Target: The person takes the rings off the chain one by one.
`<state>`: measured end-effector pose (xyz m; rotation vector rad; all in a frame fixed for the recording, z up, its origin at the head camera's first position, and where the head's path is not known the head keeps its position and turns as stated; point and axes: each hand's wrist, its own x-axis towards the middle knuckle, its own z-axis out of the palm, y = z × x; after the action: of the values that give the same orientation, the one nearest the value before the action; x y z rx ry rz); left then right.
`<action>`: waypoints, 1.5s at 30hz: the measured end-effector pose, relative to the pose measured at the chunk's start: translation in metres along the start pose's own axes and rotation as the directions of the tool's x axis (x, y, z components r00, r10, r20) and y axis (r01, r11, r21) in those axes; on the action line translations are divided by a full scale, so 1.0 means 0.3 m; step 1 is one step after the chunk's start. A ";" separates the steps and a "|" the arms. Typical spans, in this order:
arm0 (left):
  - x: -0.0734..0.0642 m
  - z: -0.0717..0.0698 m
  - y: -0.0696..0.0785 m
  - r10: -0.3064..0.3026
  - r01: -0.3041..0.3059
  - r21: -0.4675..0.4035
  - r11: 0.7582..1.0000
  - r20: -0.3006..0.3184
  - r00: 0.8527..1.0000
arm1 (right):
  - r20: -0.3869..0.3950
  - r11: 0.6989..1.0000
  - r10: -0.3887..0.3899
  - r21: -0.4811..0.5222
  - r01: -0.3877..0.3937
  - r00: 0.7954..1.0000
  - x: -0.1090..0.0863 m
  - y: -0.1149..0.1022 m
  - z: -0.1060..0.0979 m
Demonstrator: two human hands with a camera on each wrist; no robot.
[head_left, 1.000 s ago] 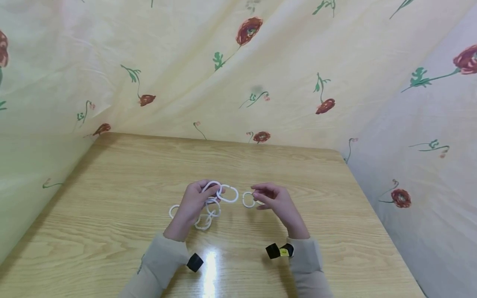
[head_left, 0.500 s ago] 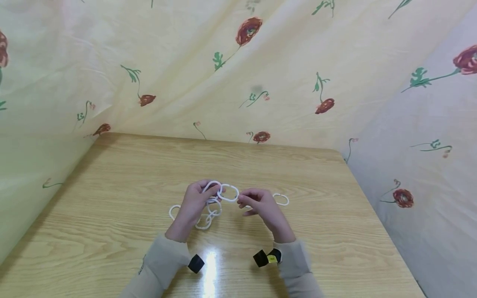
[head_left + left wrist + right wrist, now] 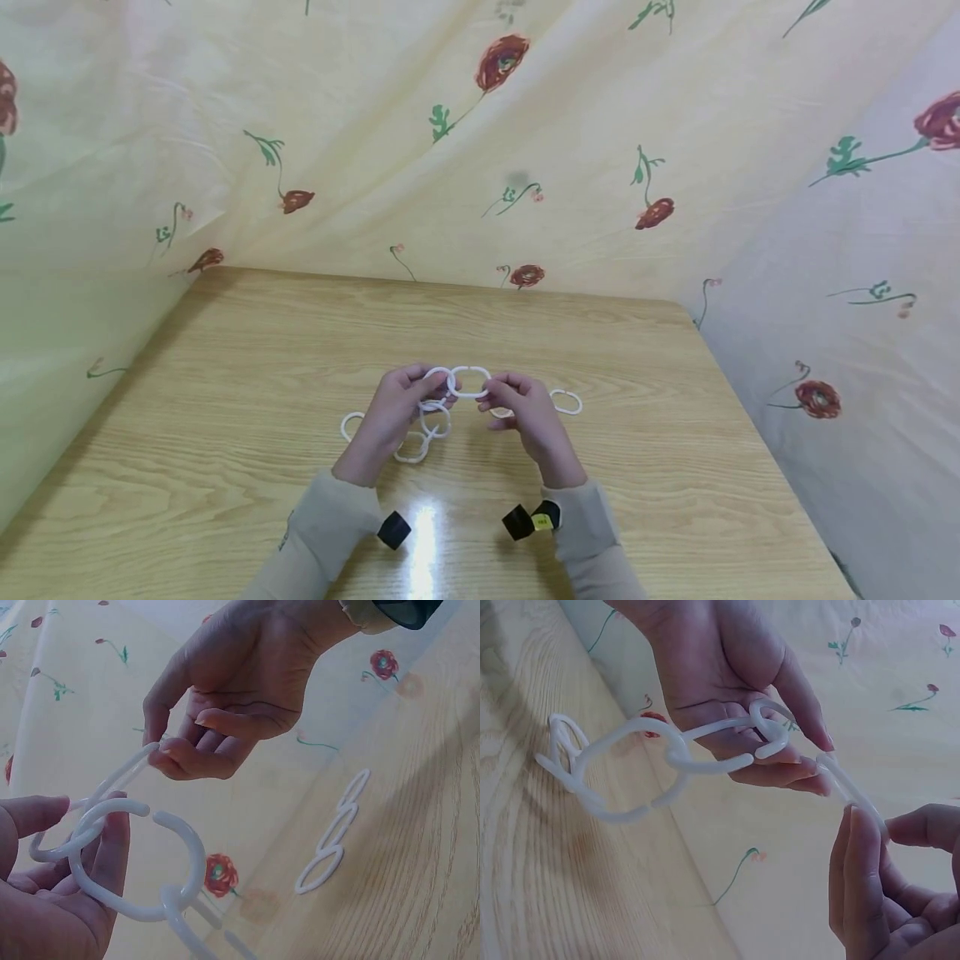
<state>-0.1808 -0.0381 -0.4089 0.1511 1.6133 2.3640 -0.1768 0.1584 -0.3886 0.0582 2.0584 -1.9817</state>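
Observation:
White plastic chain links with small gaps in their sides are joined into a chain. My left hand [image 3: 397,408] grips one link [image 3: 440,370] between thumb and fingers. My right hand [image 3: 528,417] pinches the far side of the end link [image 3: 471,396], which stretches level between both hands. Below my left hand, more joined links dangle toward the table; the left wrist view shows a gapped link [image 3: 196,855] close up. In the right wrist view, a hanging link [image 3: 622,817] is hooked through its neighbours, and my right fingertips [image 3: 862,825] press on the end link.
On the wooden table [image 3: 285,350], a loose-looking link [image 3: 567,413] lies right of my right hand, in a row with others [image 3: 319,871]. Another link [image 3: 343,427] shows partly behind my left forearm. Flowered cloth [image 3: 450,217] hangs around the table's back and sides.
My right hand has moved left from the links on the table to the chain's end link and now pinches it. The end link has turned level; the left hand stays nearly in place.

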 end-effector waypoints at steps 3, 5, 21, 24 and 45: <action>0.000 0.001 0.001 -0.007 0.007 -0.017 1.000 0.010 1.000 | -0.020 1.000 -0.010 0.003 0.010 1.000 0.001 -0.009 -0.001; 0.001 0.001 0.002 -0.009 0.010 -0.029 1.000 0.017 1.000 | -0.042 1.000 -0.020 0.004 0.020 0.999 0.002 -0.014 0.000; 0.003 -0.002 -0.005 -0.022 0.024 0.141 0.990 -0.013 1.000 | -0.160 0.999 -0.036 -0.003 0.036 0.986 0.031 -0.006 -0.015; 0.005 -0.006 -0.009 -0.020 0.024 0.157 0.987 -0.022 1.000 | -0.150 0.999 -0.040 -0.023 0.037 0.988 0.031 -0.007 -0.025; 0.015 0.002 -0.022 0.010 0.002 0.147 0.989 -0.080 0.997 | -0.094 0.995 -0.019 -0.094 0.010 0.995 0.030 -0.001 -0.036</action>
<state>-0.1839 -0.0341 -0.4152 0.0893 1.8263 2.2807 -0.1875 0.1676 -0.3902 0.1200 2.2146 -1.9223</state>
